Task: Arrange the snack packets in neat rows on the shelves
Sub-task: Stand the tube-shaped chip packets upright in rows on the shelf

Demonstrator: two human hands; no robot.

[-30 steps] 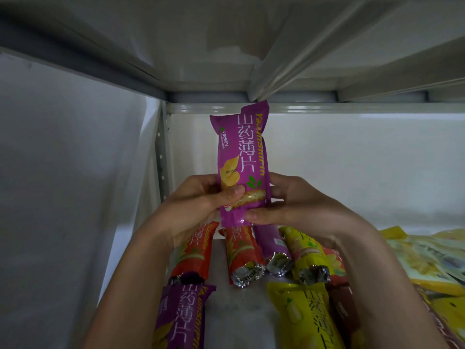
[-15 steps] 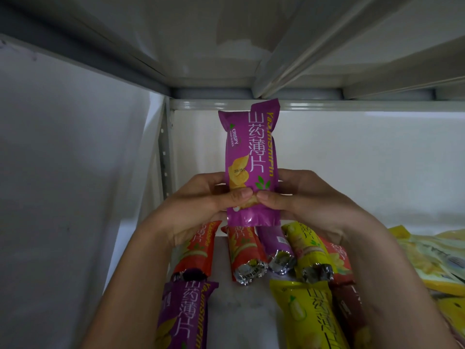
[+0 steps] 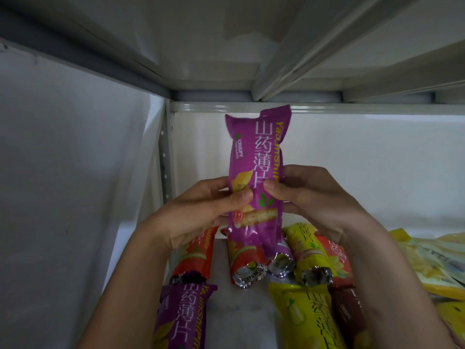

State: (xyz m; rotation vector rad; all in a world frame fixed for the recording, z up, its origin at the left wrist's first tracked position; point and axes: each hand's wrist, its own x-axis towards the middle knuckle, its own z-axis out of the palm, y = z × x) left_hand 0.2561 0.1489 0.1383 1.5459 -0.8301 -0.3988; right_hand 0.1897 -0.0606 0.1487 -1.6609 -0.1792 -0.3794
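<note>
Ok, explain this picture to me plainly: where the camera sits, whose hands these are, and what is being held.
There is no machine here. The camera is worn on a person's head and looks forward and down into a shelf. The left hand and the right hand both grip one upright purple snack packet, raised above the shelf. Below it lie more long packets, red, yellow and purple, including another purple packet at the front left. Flat yellow bags lie to the right.

A bare strip of shelf (image 3: 241,316) is lying open between the purple packet (image 3: 182,318) and yellow packet (image 3: 305,321), foil-ended packets (image 3: 247,264) blocking its back.
</note>
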